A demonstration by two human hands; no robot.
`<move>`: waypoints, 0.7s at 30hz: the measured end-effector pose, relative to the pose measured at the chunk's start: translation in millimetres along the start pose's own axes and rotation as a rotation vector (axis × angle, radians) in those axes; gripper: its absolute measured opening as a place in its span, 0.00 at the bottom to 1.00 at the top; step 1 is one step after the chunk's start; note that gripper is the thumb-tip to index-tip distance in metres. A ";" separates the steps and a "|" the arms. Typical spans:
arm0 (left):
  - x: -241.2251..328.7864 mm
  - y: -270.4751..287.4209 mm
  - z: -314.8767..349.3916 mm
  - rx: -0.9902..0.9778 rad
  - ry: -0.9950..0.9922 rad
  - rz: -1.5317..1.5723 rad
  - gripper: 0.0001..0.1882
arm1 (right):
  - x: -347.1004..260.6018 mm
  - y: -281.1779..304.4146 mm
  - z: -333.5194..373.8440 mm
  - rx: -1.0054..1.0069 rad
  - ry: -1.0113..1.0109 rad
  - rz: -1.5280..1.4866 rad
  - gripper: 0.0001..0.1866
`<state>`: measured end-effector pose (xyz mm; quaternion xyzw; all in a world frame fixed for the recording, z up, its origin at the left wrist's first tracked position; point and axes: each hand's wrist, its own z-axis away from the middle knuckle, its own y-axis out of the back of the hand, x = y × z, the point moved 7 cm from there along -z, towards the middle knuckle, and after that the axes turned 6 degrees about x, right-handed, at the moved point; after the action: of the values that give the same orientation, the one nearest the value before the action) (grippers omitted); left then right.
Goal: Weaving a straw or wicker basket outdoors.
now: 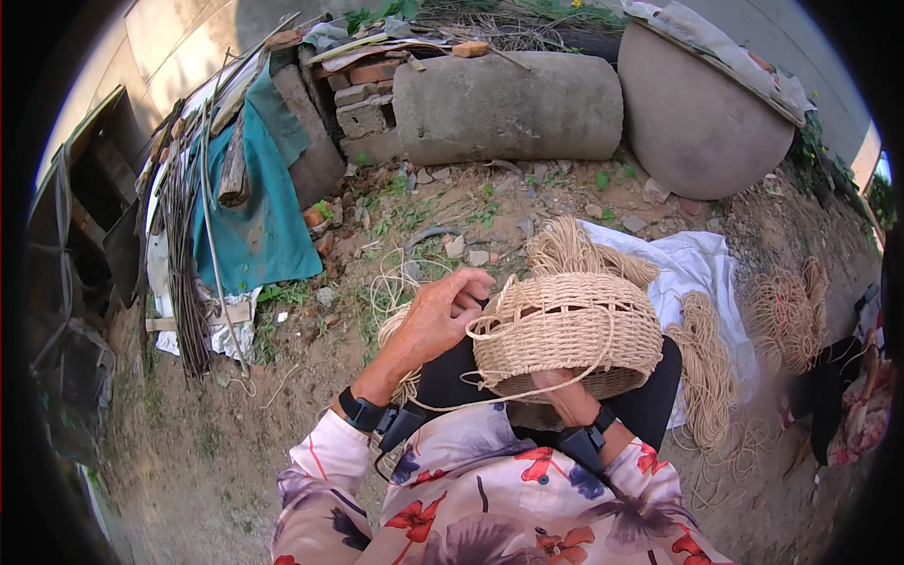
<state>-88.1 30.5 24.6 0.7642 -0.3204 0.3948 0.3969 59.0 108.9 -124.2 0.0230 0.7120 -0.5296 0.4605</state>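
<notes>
A woven basket (574,325) of pale twisted cord rests on its side on my lap, its opening facing me. A row of open gaps runs along its far upper part. My left hand (443,314) is beside the basket's left edge, its fingers curled together; what they pinch, if anything, is hidden. A loose cord (603,363) loops across the basket's front and trails left under that wrist. My right hand (557,384) reaches inside the basket through the opening. Its fingers are hidden by the woven wall.
Coiled cord bundles (574,252) lie behind the basket, and another hank (702,367) lies on a white sheet (706,268) at right. Further right a person (866,395) sits near a cord pile (791,311). A concrete cylinder (508,108) and a teal cloth (254,217) stand farther off.
</notes>
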 end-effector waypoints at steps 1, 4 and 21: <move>-5.9 1.7 2.8 0.014 0.029 -0.069 0.04 | 0.2 0.6 0.4 0.001 -0.013 0.009 0.27; -20.6 -3.8 14.5 -0.025 0.056 -0.178 0.06 | 1.8 1.8 3.0 0.000 -0.051 0.034 0.27; -24.2 -14.1 14.7 -0.101 0.042 -0.020 0.07 | 2.0 9.3 15.3 -0.071 0.003 0.745 0.28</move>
<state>-83.3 28.9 -6.6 0.7379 -0.3241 0.3901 0.4452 72.3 100.1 -132.6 0.2651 0.6733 -0.3007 0.6213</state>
